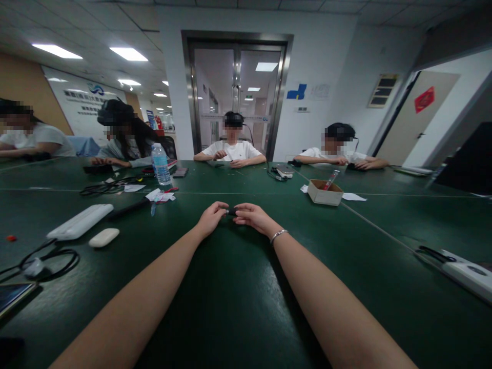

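Both hands meet over the middle of the green table point(230, 287), around a small black object point(231, 210) with a shiny, metal-looking end. My right hand point(257, 217) pinches its dark body between thumb and fingers. At the shiny end on the other side, the fingertips of my left hand point(211, 218) are closed in a pinch. The fingers cover much of the object, and its exact kind is too small to make out. A silver bracelet point(278, 236) circles my right wrist.
On the left lie a white power bank-like block point(80, 221), a white rounded case point(104, 237), cables point(57, 264) and a phone point(17, 297). A water bottle point(160, 165) stands farther back. Rightward are an open box point(325, 192) and a white power strip point(469, 274). Several people sit opposite.
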`<state>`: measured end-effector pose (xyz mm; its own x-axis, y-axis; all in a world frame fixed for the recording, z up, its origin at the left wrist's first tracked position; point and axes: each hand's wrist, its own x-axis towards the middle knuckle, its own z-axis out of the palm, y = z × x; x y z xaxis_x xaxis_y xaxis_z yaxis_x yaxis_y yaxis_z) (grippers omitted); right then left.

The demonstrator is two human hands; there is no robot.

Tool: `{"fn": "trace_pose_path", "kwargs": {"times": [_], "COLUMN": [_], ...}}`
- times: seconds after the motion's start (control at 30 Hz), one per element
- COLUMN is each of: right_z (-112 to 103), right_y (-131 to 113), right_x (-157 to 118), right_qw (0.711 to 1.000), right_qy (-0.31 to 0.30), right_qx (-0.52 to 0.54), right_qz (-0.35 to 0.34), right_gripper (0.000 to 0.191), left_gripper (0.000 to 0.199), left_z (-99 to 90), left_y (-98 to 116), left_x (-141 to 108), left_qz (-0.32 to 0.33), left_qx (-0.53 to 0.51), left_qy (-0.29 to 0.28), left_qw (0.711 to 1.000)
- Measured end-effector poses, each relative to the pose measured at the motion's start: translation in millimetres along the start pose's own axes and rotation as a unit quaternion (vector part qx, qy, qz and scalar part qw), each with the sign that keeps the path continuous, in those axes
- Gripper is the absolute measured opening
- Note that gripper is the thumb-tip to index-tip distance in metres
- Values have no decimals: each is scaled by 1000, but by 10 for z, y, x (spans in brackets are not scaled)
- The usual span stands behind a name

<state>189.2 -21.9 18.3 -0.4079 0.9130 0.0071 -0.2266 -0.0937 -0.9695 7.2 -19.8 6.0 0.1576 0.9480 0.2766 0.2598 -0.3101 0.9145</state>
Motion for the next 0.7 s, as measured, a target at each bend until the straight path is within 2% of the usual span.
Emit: {"fn": "trace_pose_path", "kwargs": {"times": [0.4,0.53,0.7], "right_z": [-1,6,7], "right_y": [-6,-8,-2], "right_x": [-1,-5,-6], "right_qw": [1000,1000,1000], "right_qy": [0,0,2], "right_qx": [0,-1,2], "right_qz": [3,4,0], "right_gripper": [19,20,20], "left_gripper": [26,32,27], "left_z": [0,-8,2], "left_y": [13,-3,-9], "left_x": [-9,-5,1], "left_qz": [-4,-18,-12], "left_qx": [-6,-6,-2], "left_qy": [2,-2,-2], "left_qw": [1000,1000,1000]}}
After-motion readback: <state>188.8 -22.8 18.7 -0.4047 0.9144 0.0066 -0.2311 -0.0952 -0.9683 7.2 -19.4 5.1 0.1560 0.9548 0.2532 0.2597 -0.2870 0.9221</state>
